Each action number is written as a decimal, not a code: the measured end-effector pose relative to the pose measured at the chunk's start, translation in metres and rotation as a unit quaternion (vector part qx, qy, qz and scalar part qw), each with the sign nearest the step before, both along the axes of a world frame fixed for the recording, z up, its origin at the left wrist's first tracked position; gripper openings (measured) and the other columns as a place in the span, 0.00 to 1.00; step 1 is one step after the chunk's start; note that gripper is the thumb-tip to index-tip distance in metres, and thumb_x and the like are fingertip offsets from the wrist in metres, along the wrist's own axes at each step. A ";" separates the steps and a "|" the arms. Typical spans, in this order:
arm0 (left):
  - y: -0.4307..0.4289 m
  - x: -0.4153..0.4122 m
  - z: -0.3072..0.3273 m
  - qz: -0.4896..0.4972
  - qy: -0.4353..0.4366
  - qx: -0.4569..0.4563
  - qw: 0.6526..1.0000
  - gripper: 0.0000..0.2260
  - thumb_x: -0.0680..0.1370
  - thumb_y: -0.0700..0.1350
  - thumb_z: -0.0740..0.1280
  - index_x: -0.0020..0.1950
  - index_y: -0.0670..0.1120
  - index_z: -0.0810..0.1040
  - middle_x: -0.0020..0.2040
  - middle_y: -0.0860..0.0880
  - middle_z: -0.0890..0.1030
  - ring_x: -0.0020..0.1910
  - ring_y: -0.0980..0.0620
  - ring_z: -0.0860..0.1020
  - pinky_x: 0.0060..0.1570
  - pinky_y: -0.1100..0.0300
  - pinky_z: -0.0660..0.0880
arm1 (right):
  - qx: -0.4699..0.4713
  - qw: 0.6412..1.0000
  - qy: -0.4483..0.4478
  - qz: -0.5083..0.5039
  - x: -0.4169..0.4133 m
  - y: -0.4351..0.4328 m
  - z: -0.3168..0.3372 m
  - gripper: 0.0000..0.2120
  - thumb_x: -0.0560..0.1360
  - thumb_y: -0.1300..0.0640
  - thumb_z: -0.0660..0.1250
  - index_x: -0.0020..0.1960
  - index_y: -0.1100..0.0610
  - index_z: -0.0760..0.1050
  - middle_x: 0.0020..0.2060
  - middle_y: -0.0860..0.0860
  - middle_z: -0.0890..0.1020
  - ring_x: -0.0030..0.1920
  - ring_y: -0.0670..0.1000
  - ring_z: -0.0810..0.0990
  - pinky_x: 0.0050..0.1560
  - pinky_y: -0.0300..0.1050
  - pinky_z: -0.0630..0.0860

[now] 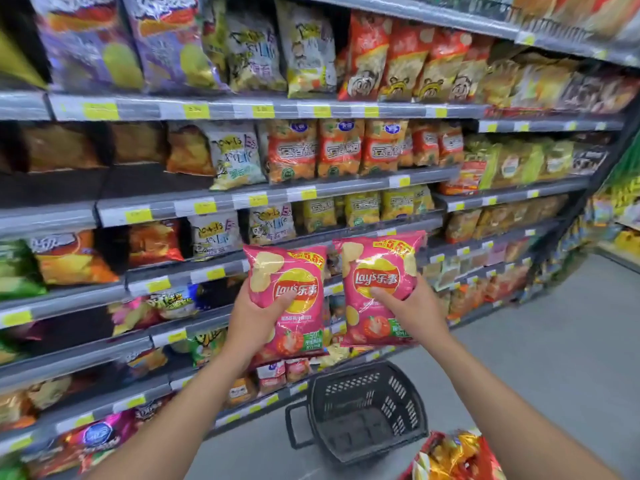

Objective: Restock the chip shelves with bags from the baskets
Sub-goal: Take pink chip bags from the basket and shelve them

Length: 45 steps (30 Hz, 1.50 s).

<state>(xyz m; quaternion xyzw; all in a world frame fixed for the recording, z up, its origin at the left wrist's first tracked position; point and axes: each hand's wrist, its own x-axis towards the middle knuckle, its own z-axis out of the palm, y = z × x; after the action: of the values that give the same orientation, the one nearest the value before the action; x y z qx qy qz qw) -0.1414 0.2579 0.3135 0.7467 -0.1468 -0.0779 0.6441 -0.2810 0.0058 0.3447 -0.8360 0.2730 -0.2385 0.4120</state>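
The left hand grips a pink bag, fingers curled round it; the right hand grips a second bag likewise. Both are upright, side by side, before the shelves. A black basket stands on the floor below; loose bags lie near right.

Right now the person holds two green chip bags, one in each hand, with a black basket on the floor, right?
Not quite: the head view shows pink bags. The left hand holds one pink bag, the right hand the other pink bag, and the black basket is on the floor.
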 end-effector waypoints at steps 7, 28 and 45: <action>0.110 -0.013 0.013 0.125 0.011 -0.026 0.992 0.35 0.66 0.66 0.81 0.69 0.58 0.74 0.58 0.57 0.84 0.56 0.55 0.84 0.57 0.48 0.82 | 0.007 0.991 -0.029 0.133 0.044 0.079 0.011 0.33 0.63 0.30 0.75 0.63 0.44 0.75 0.50 0.40 0.84 0.48 0.41 0.83 0.48 0.44 0.80; 0.616 -0.139 0.041 0.498 -0.027 -0.047 0.866 0.30 0.69 0.54 0.83 0.66 0.51 0.76 0.53 0.53 0.86 0.51 0.53 0.85 0.50 0.52 0.84 | 0.057 0.868 -0.069 0.488 0.134 0.597 0.035 0.23 0.67 0.39 0.80 0.56 0.39 0.74 0.48 0.36 0.83 0.46 0.34 0.82 0.47 0.42 0.78; 0.882 -0.264 0.036 0.680 -0.027 -0.062 0.730 0.24 0.73 0.53 0.80 0.65 0.57 0.75 0.55 0.53 0.86 0.51 0.50 0.87 0.50 0.45 0.85 | 0.088 0.739 -0.046 0.666 0.128 0.964 0.022 0.33 0.64 0.34 0.79 0.64 0.45 0.75 0.51 0.40 0.85 0.50 0.42 0.84 0.52 0.49 0.82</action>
<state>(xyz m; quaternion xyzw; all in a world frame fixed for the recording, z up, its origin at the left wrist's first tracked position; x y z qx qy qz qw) -0.4052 1.1404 0.3490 0.6068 0.3786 0.4108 0.5654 -0.1529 0.9700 0.3670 -0.7524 -0.3534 0.0835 0.5495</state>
